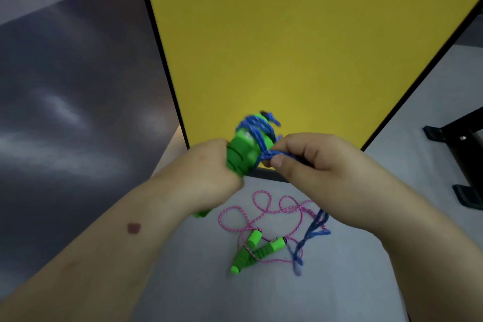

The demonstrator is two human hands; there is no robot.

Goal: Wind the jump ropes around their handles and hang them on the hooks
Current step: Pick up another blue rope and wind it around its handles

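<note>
My left hand (214,170) grips the green handles (241,150) of a blue jump rope, held up in front of a yellow board. Blue cord (257,127) is wound in several turns round the handles' far end. My right hand (311,157) pinches a stretch of the blue cord right beside the handles. The loose blue tail (311,232) hangs down under my right wrist to the floor. A second jump rope lies on the grey floor below: its pink cord (261,210) in loose loops, its two green handles (254,251) crossed. No hooks are visible.
A yellow board (300,47) with a black frame stands upright straight ahead. A black metal stand foot (460,162) sits on the floor at the right. Dark glossy flooring (78,112) fills the left side; the pale grey floor (261,295) lies below my arms.
</note>
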